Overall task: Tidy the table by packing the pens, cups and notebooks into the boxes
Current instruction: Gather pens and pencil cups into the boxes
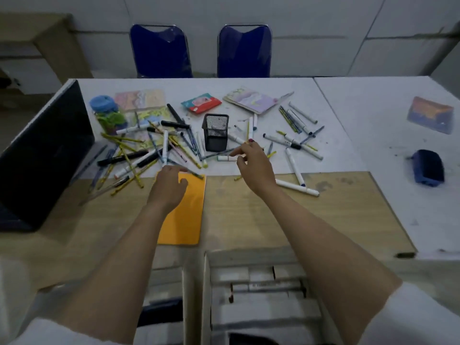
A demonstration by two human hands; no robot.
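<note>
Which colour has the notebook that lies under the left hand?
The notebook is plain orange, seen best in the head view, the only one.

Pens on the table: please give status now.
Left hand pinches a pen over the orange notebook. Right hand reaches among loose pens. Mesh pen cup stands empty.

Red packet (201,103): I am seeing a pale printed patch on its face, but it is blurring too much for me to read any words.
Notebook covers (140,98): I am making out coloured patterns only, no lettering.
Pens (164,145): any print on the barrels is showing too small to read.
Readable text overall: I am finding none.
</note>
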